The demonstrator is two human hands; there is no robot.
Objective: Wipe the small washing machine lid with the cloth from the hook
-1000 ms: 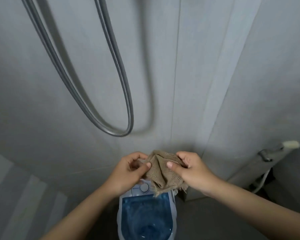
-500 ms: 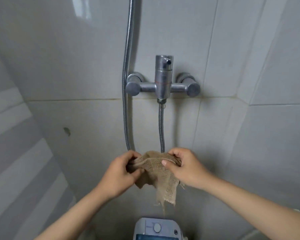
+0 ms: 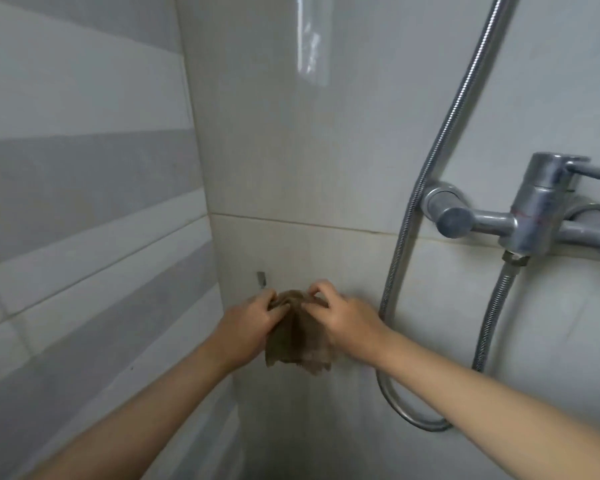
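A brown coarse-woven cloth (image 3: pixel 297 337) hangs between both hands, close to the tiled wall. My left hand (image 3: pixel 248 322) pinches its upper left edge and my right hand (image 3: pixel 343 318) pinches its upper right edge. A small metal hook (image 3: pixel 261 278) sticks out of the wall just above and left of my left hand, apart from the cloth. The washing machine and its lid are out of view.
A chrome shower mixer tap (image 3: pixel 530 216) is mounted on the wall at the right. Its metal hose (image 3: pixel 430 188) runs down beside my right hand and loops low. The wall corner (image 3: pixel 205 216) stands left of the hook.
The view has swung up and to the left; the washing machine has dropped out of view. Both hands have carried the cloth left, up near the wall hook.
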